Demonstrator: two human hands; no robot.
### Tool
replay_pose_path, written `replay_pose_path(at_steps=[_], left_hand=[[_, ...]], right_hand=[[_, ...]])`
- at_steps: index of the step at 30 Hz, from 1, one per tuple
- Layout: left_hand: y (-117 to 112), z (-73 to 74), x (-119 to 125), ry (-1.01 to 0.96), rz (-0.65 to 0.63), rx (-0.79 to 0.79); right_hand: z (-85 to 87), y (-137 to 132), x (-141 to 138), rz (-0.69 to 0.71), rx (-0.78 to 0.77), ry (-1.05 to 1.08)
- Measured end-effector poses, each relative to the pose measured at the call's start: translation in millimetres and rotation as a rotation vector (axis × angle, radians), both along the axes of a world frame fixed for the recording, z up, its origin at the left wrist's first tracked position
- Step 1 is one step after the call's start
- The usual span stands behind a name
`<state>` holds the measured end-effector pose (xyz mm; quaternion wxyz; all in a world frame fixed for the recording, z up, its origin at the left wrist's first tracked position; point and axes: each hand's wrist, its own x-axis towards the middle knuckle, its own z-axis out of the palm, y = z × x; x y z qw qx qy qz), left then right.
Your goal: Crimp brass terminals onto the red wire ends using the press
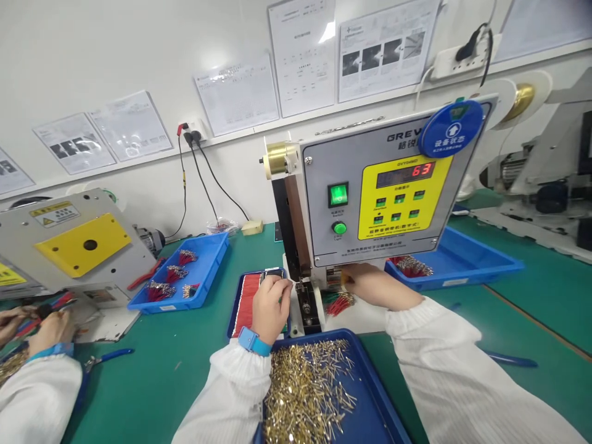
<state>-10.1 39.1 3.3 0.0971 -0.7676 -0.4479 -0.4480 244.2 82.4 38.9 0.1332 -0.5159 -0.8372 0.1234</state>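
Note:
My left hand [271, 308], with a blue wrist strap [254, 342], is beside the tooling of a grey machine [342, 166]. Its thumb and fingers are pinched together; what they hold is too small to name. Under it lies a blue tray [235, 308] of red wires [247, 299] in a neat row. My right hand [363, 280] reaches under the machine's front panel, its fingers curled and partly hidden. Just below them is a bunch of red and green wires [340, 303]. In front stands a dark blue tray [370, 394] with many gold-coloured metal pins [305, 388].
A co-worker's hands [53, 333] hold wires at another machine [78, 246] on the left. Blue bins [210, 271] with wire bundles stand left, and another blue bin [481, 259] right. Pliers [108, 356] and a blue-handled tool [513, 359] lie on the green table [152, 382].

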Motion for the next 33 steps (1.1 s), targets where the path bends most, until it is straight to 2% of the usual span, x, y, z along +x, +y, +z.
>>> replay_pose_path(at_steps=[3, 8, 14, 19, 21, 24, 25, 27, 29, 31, 33], left_hand=[[0, -0.2, 0, -0.01, 0.005, -0.003], [-1, 0.5, 1, -0.014, -0.011, -0.003], [-1, 0.0, 1, -0.022, 0.004, -0.015], [-1, -0.5, 1, -0.026, 0.004, -0.025], [-1, -1.1, 1, -0.029, 0.0, -0.03], [0, -2.4, 0, -0.031, -0.003, -0.039], [0, -2.7, 0, -0.03, -0.003, -0.043], [0, -3.0, 0, -0.026, -0.003, -0.048], [0, -2.9, 0, -0.024, -0.007, -0.048], [-1, -2.6, 0, -0.025, -0.012, -0.049], [-1, -2.5, 1, -0.026, -0.017, -0.051]], right_hand=[[-8.7, 4, -5, -0.024, -0.024, -0.034], [-10.3, 6, -5, -0.071, 0.036, -0.035], [-18.0, 9, -7, -0.065, -0.021, -0.037], [-6.0, 2, -11, -0.071, 0.032, 0.021], [2.1, -8, -19, -0.057, -0.062, 0.025], [10.8, -30, -41, 0.051, -0.438, -0.007], [12.1, -38, -49, 0.118, -0.506, -0.035], [12.2, -53, -66, 0.256, -0.522, -0.132], [9.7, -64, -79, 0.365, -0.458, -0.21], [6.1, -69, -87, 0.423, -0.409, -0.225], [3.0, -70, -90, 0.437, -0.456, -0.199]])
